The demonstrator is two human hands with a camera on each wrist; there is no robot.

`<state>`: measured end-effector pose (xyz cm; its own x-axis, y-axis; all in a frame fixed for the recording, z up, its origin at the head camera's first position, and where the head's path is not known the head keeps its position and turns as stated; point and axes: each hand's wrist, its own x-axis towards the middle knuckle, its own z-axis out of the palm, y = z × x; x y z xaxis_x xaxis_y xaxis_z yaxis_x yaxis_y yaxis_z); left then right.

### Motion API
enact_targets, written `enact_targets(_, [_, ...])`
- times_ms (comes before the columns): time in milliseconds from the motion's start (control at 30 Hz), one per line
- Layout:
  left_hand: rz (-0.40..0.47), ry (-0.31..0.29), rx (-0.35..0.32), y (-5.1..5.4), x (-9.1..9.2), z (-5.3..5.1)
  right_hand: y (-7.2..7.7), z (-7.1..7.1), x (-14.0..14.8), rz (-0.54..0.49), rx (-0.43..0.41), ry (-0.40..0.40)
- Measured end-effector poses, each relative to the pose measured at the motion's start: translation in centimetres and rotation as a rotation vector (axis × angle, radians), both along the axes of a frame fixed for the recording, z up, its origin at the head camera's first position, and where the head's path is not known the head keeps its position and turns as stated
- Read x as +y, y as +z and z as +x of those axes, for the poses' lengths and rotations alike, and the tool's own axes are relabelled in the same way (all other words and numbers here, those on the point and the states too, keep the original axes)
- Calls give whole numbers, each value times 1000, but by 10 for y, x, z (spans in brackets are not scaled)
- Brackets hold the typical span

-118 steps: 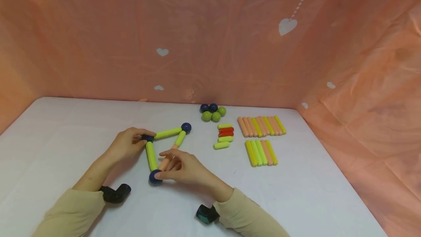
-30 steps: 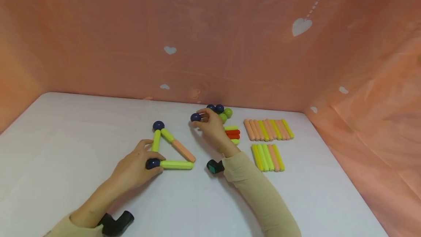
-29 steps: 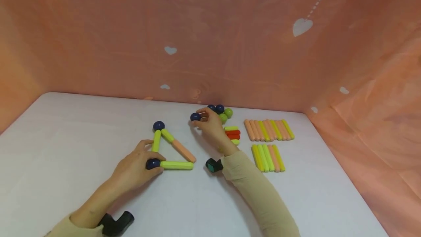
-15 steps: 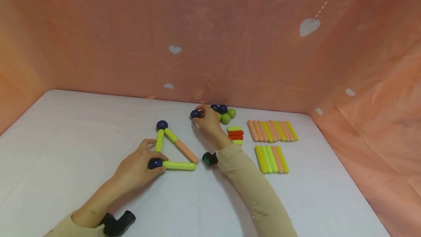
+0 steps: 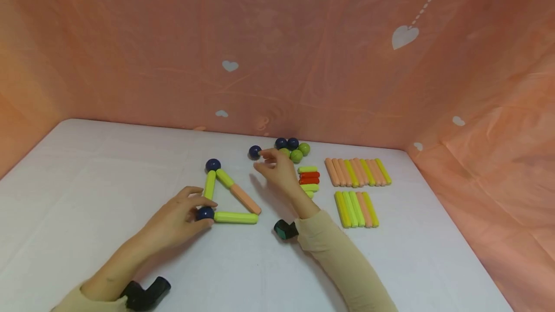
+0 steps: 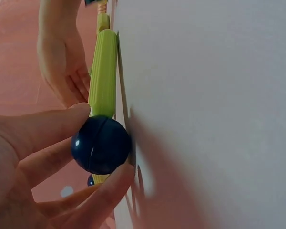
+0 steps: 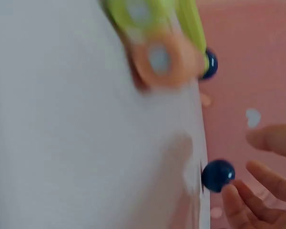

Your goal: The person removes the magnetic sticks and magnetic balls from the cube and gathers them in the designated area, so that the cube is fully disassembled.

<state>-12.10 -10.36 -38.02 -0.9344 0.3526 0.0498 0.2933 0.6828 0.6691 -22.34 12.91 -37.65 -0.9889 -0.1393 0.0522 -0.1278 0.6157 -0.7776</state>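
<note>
A blue ball [image 6: 101, 144] sits between the thumb and fingers of my left hand [image 5: 175, 220]. From this ball a lime stick [image 5: 236, 217] runs right. A second lime stick [image 5: 210, 185] leads back to another blue ball [image 5: 213, 165]. From there a short lime stick [image 5: 225, 178] and a peach stick [image 5: 245, 199] slant down in line toward the first stick's free end. A loose blue ball [image 5: 255, 152] lies just beyond the fingertips of my right hand [image 5: 282, 172], whose thumb and fingers are spread apart. In the right wrist view, grey round ends show on two sticks.
Blue and green balls [image 5: 297, 156] cluster at the back. Short lime and red sticks [image 5: 309, 181] lie right of my right hand. Two rows of longer sticks [image 5: 358, 172] are farther right. An orange cloth [image 5: 173, 52] hangs behind the white table [image 5: 108, 158].
The stick frame has turned since the oldest frame, and its lower-corner blue ball has come off. My right hand carried a blue ball to the back, let go, and drew back slightly.
</note>
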Motion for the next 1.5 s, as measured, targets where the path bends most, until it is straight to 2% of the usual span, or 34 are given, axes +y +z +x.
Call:
enact_targets(167, [8,-13,23,-1,-3,-2,-2,22,-3,-14,-63,141])
enact_targets(300, [12,-23,25,-3,-4,-3,-5,29,-10,34,-123,250])
enact_targets(433, [22,-34,29,-4,-4,-4,-7,31,-16,84,-140,302])
enact_targets(667, [31,-39,29,-5,-2,-2,-7,32,-15,143,-114,351])
enact_targets(800, [39,-37,26,-5,-2,-3,-6,36,-8,152,-152,346])
enact_targets(1000, [47,-31,35,-5,-4,-2,1,43,11,36,-145,305])
enact_targets(1367, [37,-29,21,-7,-4,-3,12,58,70,-132,-86,148])
enact_targets(1500, [39,-34,18,-7,-4,-3,16,64,94,-207,-94,71])
